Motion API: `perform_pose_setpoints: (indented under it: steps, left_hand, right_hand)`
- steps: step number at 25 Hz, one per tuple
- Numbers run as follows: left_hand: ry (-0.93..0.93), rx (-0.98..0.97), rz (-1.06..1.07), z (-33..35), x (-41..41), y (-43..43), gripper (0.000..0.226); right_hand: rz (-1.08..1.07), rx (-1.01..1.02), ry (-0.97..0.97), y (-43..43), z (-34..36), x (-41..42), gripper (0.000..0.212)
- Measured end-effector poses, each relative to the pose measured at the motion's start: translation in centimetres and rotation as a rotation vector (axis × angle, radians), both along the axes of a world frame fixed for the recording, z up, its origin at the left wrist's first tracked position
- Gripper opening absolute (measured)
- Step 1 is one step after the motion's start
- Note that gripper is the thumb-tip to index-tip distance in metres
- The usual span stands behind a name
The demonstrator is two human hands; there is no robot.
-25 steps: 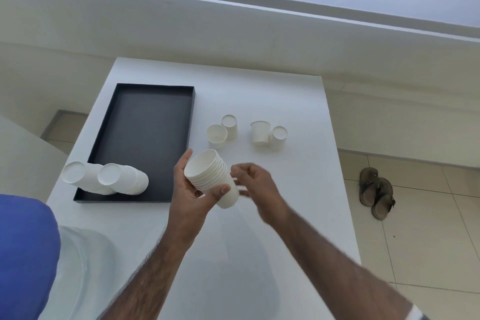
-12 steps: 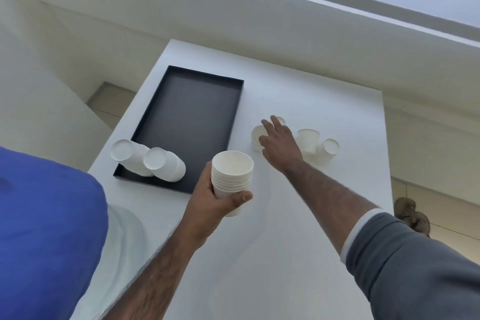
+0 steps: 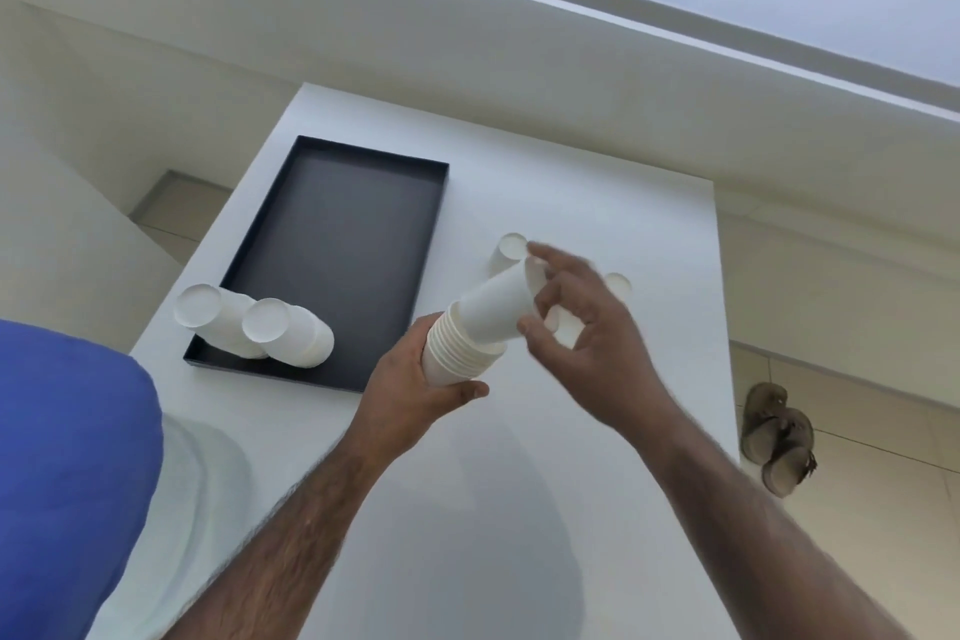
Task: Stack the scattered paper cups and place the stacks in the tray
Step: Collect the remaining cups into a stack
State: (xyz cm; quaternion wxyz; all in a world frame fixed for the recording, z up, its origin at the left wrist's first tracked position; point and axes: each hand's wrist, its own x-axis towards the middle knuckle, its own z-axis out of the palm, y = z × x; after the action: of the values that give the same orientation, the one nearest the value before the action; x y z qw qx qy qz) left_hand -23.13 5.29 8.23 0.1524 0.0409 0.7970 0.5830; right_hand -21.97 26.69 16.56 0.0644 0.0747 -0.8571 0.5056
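Observation:
My left hand [image 3: 410, 390] grips a stack of several white paper cups [image 3: 457, 353] above the white table [image 3: 519, 509]. My right hand [image 3: 582, 327] pinches a single white cup [image 3: 496, 307] by its rim, its base set partway into the top of the stack. Two upside-down cups stand behind my right hand: one [image 3: 510, 248] at the left, one [image 3: 617, 285] partly hidden at the right. A black tray [image 3: 332, 244] lies at the left. Two cup stacks [image 3: 260, 327] lie on their sides at the tray's near end.
The table's right edge drops to a tiled floor where a pair of brown sandals [image 3: 779, 437] lies. A low cream wall runs behind the table. A blue cloth [image 3: 67, 473] fills the lower left corner.
My right hand reached out to the loose cups, picked one up and brought it back to the stack in my left hand. The camera view shifted.

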Motion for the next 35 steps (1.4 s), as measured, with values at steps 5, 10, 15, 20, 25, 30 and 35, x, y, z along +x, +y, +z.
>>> perform_pose_setpoints:
  steps: [5, 10, 15, 20, 25, 30, 35]
  left_hand:
    - [-0.032, 0.059, -0.193, 1.2, 0.6, 4.1, 0.071]
    - [-0.159, 0.021, -0.516, 1.1, -1.1, 6.7, 0.100]
    - [0.070, -0.322, -0.158, -2.9, -10.6, 8.2, 0.086]
    - [0.178, -0.576, -0.167, -8.8, -17.9, 13.8, 0.094]
    - [0.192, -0.603, -0.192, -11.7, -19.1, 14.7, 0.059]
    - [-0.144, 0.195, 0.144, -8.6, -12.4, 11.4, 0.042]
    - [-0.505, 0.657, 0.138, -5.1, -3.6, 11.1, 0.065]
  right_hand:
    - [-0.002, -0.115, -0.253, 0.8, -2.6, 3.3, 0.053]
    - [-0.388, -0.563, -0.383, 3.3, -6.2, 4.8, 0.071]
    - [-0.688, -1.083, -0.461, 8.4, -9.6, 6.9, 0.061]
    - [-0.764, -1.092, -0.502, 10.1, -12.6, 10.9, 0.058]
    - [-0.799, -1.067, -0.491, 11.6, -13.4, 12.1, 0.054]
    - [-0.835, -1.084, -0.355, 11.3, -11.3, 8.6, 0.057]
    - [-0.827, -1.017, -0.215, 9.4, -8.9, 4.8, 0.061]
